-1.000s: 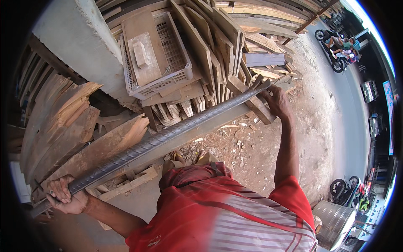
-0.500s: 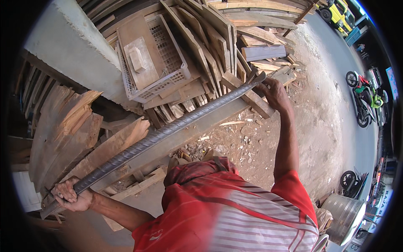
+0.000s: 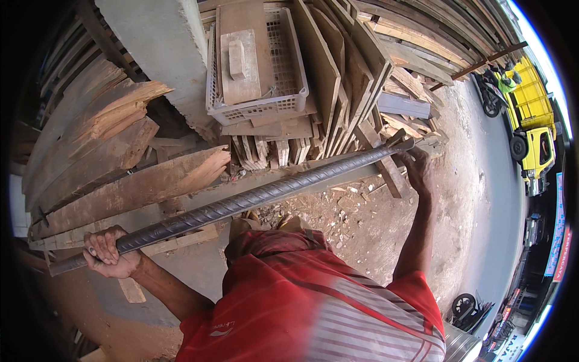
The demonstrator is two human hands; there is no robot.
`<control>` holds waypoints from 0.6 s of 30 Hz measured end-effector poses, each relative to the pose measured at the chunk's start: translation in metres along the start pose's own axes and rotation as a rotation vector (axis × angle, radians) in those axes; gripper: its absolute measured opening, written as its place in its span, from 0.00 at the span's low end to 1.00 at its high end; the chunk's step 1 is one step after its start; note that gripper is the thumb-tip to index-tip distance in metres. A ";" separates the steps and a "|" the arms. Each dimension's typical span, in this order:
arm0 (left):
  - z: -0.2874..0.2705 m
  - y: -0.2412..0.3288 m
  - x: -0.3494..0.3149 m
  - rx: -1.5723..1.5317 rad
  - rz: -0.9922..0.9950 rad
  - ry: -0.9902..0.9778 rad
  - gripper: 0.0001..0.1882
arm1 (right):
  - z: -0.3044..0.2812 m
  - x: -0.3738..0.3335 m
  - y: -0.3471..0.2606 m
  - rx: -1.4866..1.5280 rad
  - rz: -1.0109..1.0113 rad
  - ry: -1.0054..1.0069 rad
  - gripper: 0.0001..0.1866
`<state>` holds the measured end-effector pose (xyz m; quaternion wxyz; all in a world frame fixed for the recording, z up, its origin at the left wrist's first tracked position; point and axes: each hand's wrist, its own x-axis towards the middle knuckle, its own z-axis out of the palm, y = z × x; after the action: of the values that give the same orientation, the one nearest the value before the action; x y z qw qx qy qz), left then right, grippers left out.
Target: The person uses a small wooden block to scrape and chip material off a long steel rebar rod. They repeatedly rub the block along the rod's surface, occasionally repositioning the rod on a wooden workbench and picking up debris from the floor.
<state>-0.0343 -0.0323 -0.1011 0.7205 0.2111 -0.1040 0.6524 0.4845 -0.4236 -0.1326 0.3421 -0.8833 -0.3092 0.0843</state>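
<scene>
A long dark crowbar [image 3: 265,192] with spiral ribs lies slantwise in front of me, its right end higher in the picture. My left hand [image 3: 111,252] is closed round it near the narrow left end, which sticks out past my fist. At the other end, the bar flares into a flat, split claw. My right hand [image 3: 416,172] is bent round the underside of that claw, fingers curled against it; part of its grip is hidden. Beneath the bar a long wooden beam [image 3: 199,198] runs in nearly the same direction.
A white plastic crate [image 3: 259,110] holds a board and a wooden float. Upright planks [image 3: 322,72] lean beside it. A concrete post [image 3: 160,54] and splintered boards [image 3: 126,148] stand left. Wood scraps litter the dirt; a road with a yellow truck [image 3: 537,145] lies right.
My view has turned, so the crate and planks sit further right. The crowbar lies flatter in the picture, its left end higher and its claw lower. Both hands stay on it.
</scene>
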 end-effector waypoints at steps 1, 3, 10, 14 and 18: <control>-0.001 -0.003 -0.012 -0.037 0.021 0.034 0.13 | 0.001 0.002 0.002 -0.008 0.015 -0.020 0.16; -0.011 -0.001 -0.039 -0.083 0.024 0.034 0.14 | -0.001 0.011 0.003 -0.024 0.036 -0.040 0.16; -0.035 0.007 -0.085 -0.158 0.033 0.113 0.15 | -0.003 0.010 0.007 -0.113 -0.029 -0.029 0.20; -0.067 0.000 -0.117 -0.074 0.057 0.200 0.17 | 0.005 0.021 0.018 -0.038 -0.038 -0.022 0.21; -0.084 0.013 -0.166 -0.052 0.113 0.384 0.18 | 0.018 0.021 0.027 0.011 -0.134 0.059 0.22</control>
<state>-0.0785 -0.1433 -0.2445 0.6947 0.0580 0.0068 0.7170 0.5072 -0.4163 -0.1626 0.3608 -0.8609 -0.3569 0.0371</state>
